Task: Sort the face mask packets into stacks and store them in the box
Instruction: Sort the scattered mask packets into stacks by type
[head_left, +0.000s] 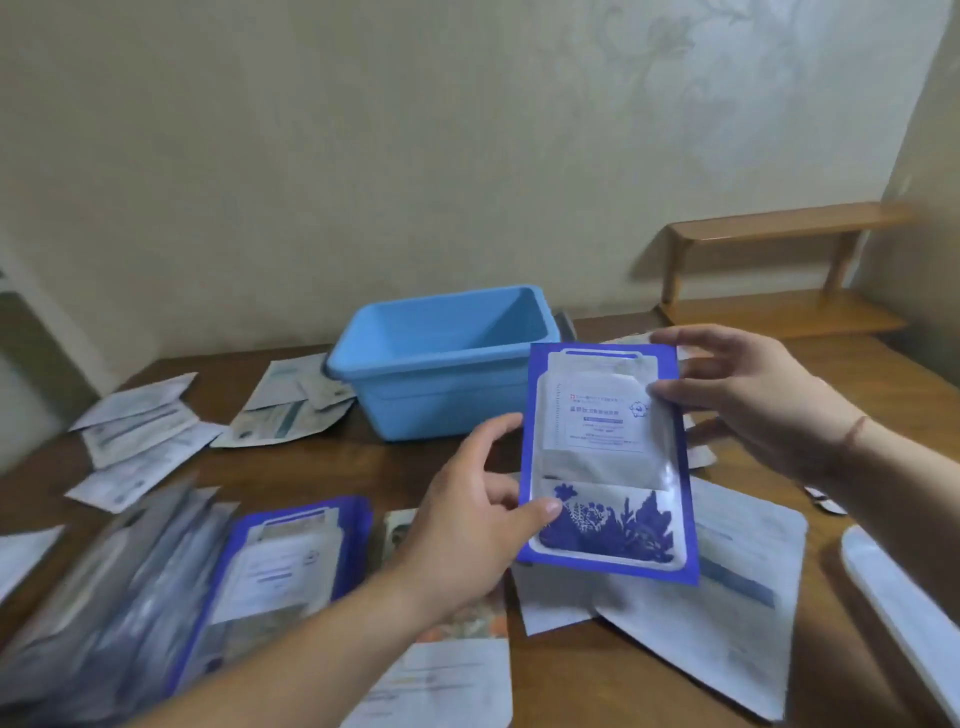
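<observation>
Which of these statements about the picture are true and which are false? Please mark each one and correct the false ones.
1. The left hand pinches the raised blue packet near its lower left corner. True.
2. The blue box already holds a stack of packets. False: no packets show in the part of its inside that is visible.
3. A second blue packet lies on the table, to the left of the left hand. True.
4. The right hand rests flat on the table. False: it is raised, its fingers at the held packet's upper right edge.
5. The box stands on the wooden shelf. False: it stands on the table.
</observation>
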